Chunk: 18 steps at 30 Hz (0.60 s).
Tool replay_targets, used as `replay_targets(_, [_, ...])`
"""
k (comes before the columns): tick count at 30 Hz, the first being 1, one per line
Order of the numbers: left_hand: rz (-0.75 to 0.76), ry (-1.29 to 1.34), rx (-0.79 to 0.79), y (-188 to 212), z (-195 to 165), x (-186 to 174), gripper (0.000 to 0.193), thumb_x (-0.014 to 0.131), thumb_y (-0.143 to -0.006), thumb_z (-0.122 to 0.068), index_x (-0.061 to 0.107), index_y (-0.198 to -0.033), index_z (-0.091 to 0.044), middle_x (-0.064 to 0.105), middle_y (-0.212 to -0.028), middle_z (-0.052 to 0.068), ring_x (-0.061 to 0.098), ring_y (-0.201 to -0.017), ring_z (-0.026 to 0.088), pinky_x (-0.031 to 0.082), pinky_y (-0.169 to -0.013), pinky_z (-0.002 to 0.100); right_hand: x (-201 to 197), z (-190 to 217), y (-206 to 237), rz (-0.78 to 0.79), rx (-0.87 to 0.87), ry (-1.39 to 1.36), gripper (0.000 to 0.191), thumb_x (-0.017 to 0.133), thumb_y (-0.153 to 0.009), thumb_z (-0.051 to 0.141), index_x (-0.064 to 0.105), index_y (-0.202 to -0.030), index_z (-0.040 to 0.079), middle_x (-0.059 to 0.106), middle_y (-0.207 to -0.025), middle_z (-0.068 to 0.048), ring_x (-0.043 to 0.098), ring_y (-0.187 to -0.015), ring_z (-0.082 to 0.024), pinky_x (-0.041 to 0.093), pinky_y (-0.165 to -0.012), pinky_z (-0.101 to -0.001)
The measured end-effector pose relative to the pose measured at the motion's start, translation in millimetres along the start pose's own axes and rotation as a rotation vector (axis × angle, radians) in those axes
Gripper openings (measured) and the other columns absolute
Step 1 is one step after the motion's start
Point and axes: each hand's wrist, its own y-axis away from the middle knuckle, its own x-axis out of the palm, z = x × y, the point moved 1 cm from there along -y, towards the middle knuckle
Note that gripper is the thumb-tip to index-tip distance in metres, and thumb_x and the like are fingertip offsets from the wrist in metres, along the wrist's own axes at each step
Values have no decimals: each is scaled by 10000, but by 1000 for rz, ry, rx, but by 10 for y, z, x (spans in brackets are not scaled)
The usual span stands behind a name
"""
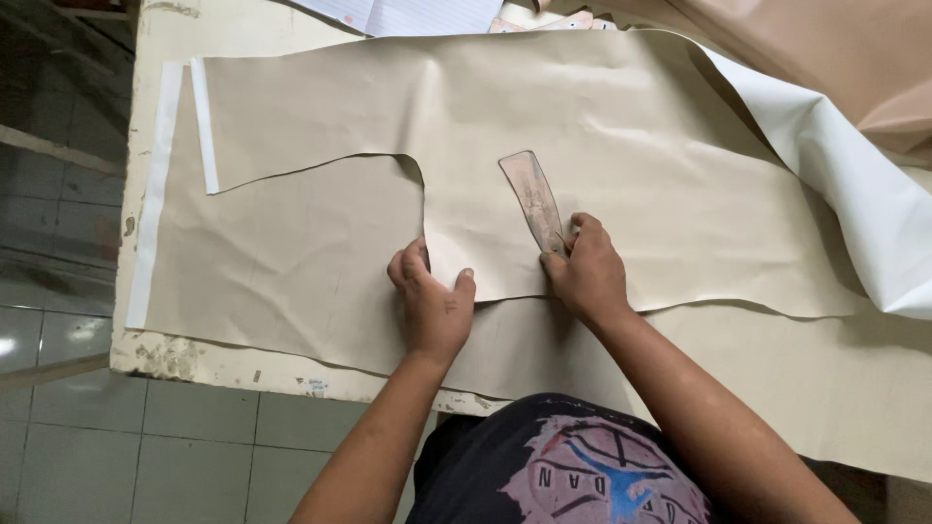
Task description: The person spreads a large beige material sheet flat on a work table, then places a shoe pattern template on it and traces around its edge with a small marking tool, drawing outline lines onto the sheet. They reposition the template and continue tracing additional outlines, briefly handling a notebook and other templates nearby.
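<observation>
A large beige sheet of leather-like material (621, 146) lies spread over the worktable, with a curved notch cut out of its near left part. My left hand (432, 301) presses flat on the sheet's cut edge just right of that notch. My right hand (584, 270) grips the near end of a narrow worn pink-brown pattern template (532, 194), which lies flat on the sheet and points away from me. Whether a small tool is also in the right hand is hidden by the fingers.
A lower beige sheet (282, 262) covers the cream table (155, 39). White strips (153, 184) lie along the left. More folded material with a white backing (854, 165) is piled at the right. Lined paper (408, 14) sits at the far edge. A tiled floor (116, 446) lies below.
</observation>
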Motion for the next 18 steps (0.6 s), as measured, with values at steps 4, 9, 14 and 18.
replay_targets(4, [67, 375, -56, -40, 75, 32, 615, 628, -915, -88, 300, -1412, 66, 592, -1350, 276, 649, -1202, 296, 502, -1032, 369, -63, -202, -76, 258, 363, -428, 279, 692, -940, 179, 717, -1136, -19, 703, -847, -116, 650, -667, -196, 558, -590, -340])
replay_targets(9, [28, 338, -107, 8, 220, -40, 580, 605, -915, -54, 318, -1404, 68, 654, -1255, 270, 683, -1122, 281, 524, -969, 353, -489, -793, -30, -101, 12, -369, 206, 640, -1003, 93, 745, -1167, 24, 719, -829, -86, 605, -646, -118, 490, -576, -282])
replay_targets(14, [-5, -4, -78, 84, 254, -86, 658, 649, -907, -110, 302, -1449, 26, 526, -1366, 267, 559, -1263, 319, 434, -1074, 442, -601, -1234, -130, -39, 72, -593, 204, 600, -1026, 84, 713, -1184, 23, 726, -989, -37, 666, -838, -85, 551, -798, -234])
replay_targets(18, [-38, -400, 310, 63, 167, 58, 627, 735, -899, -172, 438, -1439, -59, 398, -1484, 192, 332, -1458, 339, 248, -1200, 568, -448, -1184, -298, 2, 86, -402, 189, 691, -981, 91, 675, -1153, 16, 696, -966, -66, 624, -825, -105, 534, -745, -267])
